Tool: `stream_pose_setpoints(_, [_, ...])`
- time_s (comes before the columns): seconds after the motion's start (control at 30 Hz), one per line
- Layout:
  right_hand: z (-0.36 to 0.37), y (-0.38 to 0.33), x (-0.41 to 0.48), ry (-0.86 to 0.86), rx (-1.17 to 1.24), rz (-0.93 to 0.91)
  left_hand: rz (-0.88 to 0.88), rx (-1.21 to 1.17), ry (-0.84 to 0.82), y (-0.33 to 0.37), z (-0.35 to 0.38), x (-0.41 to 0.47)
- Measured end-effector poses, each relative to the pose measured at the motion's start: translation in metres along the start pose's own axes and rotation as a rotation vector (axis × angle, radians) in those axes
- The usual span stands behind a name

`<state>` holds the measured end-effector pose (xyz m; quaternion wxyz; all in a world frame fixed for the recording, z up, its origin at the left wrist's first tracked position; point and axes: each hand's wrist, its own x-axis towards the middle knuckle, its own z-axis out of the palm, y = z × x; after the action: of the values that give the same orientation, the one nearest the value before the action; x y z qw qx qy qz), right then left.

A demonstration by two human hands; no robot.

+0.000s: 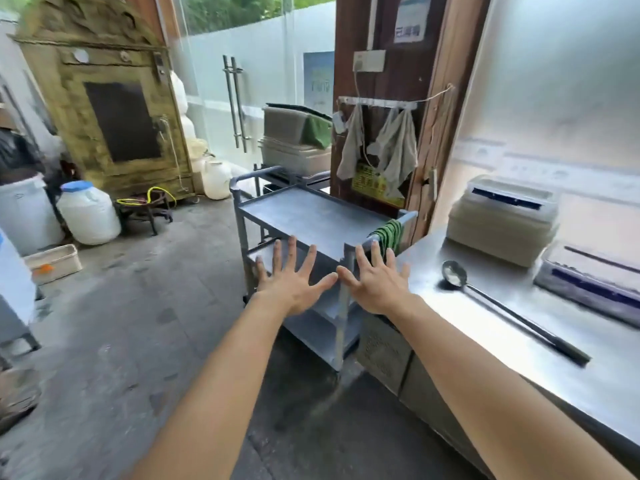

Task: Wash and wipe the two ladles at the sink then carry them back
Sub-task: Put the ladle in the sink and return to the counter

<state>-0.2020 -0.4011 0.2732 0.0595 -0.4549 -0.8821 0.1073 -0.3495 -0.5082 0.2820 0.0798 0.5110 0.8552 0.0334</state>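
Both hands empty; one ladle flat on worktop, not yet picked up.

Steel worktop (588,393) runs along the right; grey trolley (311,220) stands at its far end. Ladle (512,315) lies near the worktop's front edge, bowl up at the far end toward the trolley, handle toward the wearer. Its long axis is diagonal to the front edge. Pale residue in the bowl, so probably unwashed. Lying flat, it cannot roll. Second ladle and sink not in view. Left hand (294,285) and right hand (377,289) are held out over the trolley's near corner, fingers spread, grasping nothing. Right hand is nearer the bowl, likely the first to reach.
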Motion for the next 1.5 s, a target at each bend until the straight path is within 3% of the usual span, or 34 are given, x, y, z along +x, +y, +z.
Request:
stream_pose_setpoints(0.3, [-0.015,0.100,0.033,0.060,0.024,0.297,0.318,0.058,-0.052,0.096,0.012,0.109])
stream_pose_setpoints(0.7, [-0.018,0.311,0.043,0.007,0.077,0.544,0.506,0.065,-0.121,0.291,0.093,0.206])
stream_pose_setpoints(0.87, [-0.022,0.403,0.059,-0.028,0.107,0.552,0.465,-0.041,-0.193,0.380,0.132,0.233])
stream_pose_setpoints(1.03, [-0.015,0.476,0.077,-0.120,0.090,0.538,0.358,-0.311,-0.350,0.440,0.161,0.246])
stream_pose_setpoints(1.5, [0.056,0.576,0.150,-0.291,0.179,0.570,0.092,-0.595,-0.563,0.514,0.261,0.340])
